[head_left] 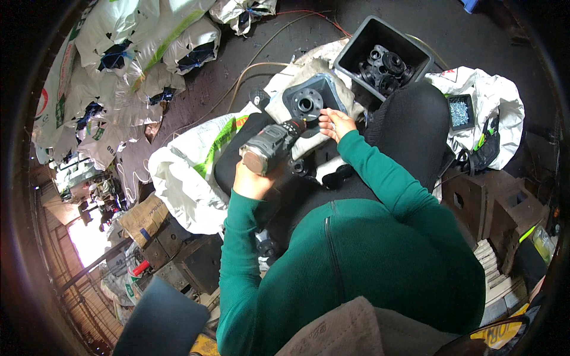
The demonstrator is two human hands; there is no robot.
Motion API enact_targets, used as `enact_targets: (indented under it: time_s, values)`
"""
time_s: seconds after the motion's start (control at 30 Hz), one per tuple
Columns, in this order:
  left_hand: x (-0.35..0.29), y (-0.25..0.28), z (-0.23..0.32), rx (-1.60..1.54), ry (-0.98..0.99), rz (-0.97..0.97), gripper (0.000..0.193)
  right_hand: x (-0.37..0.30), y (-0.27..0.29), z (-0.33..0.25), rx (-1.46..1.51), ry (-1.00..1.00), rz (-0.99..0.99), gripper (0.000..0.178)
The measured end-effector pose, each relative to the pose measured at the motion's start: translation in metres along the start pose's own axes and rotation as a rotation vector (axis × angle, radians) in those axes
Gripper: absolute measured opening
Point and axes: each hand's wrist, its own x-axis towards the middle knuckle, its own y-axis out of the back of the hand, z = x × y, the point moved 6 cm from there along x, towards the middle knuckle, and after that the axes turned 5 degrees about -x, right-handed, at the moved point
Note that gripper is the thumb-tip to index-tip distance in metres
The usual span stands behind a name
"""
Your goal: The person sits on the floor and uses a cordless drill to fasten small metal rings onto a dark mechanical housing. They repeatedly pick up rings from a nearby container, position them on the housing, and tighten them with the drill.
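My left hand (252,180) is wrapped round the grip of a grey and black cordless drill (270,144). The drill's front end points away from me, toward a round dark flanged part (307,103) with a hole in its middle. That part sits in a grey tray-like holder (336,89) between my knees. My right hand (337,125) is beside the part's near right edge, its fingers pinched together. Whatever is between those fingertips is too small to make out. Another dark round part (301,168) lies below the drill, near my lap.
A dark bin (350,54) with several black round parts stands beyond my right knee. Further right, a small black box of screws (460,111) rests on a white sack (504,107). Stuffed white bags (127,56) are piled at far left. A hose (240,77) crosses the floor.
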Motion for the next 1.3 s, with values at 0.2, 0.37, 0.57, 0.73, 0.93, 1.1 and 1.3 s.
enact_targets:
  time_s: [0.2,0.37,0.57,0.73,0.93,1.1,1.3]
  values:
    - [0.057,-0.002,-0.031,-0.005,0.072,0.045,0.049,0.044,0.016,-0.043,-0.562,0.623,0.461,0.04]
    - [0.077,-0.015,-0.049,-0.126,0.134,0.027,0.05,0.057,-0.014,-0.047,-0.883,0.791,0.35,0.036]
    - [0.078,-0.011,-0.049,-0.113,0.157,0.029,0.042,0.069,-0.028,-0.05,-1.028,0.825,0.303,0.039]
    - [0.076,-0.007,-0.051,-0.121,0.199,0.012,0.042,0.078,-0.028,-0.052,-1.064,0.775,0.316,0.041]
    - [0.082,-0.006,-0.054,-0.103,0.146,0.009,0.044,0.077,-0.022,-0.047,-0.945,0.811,0.325,0.038]
    - [0.09,-0.012,-0.059,-0.111,0.104,0.006,0.047,0.074,-0.018,-0.038,-0.933,0.838,0.334,0.034]
    - [0.09,-0.015,-0.062,-0.116,0.153,-0.015,0.047,0.065,-0.02,-0.039,-0.809,0.942,0.401,0.03]
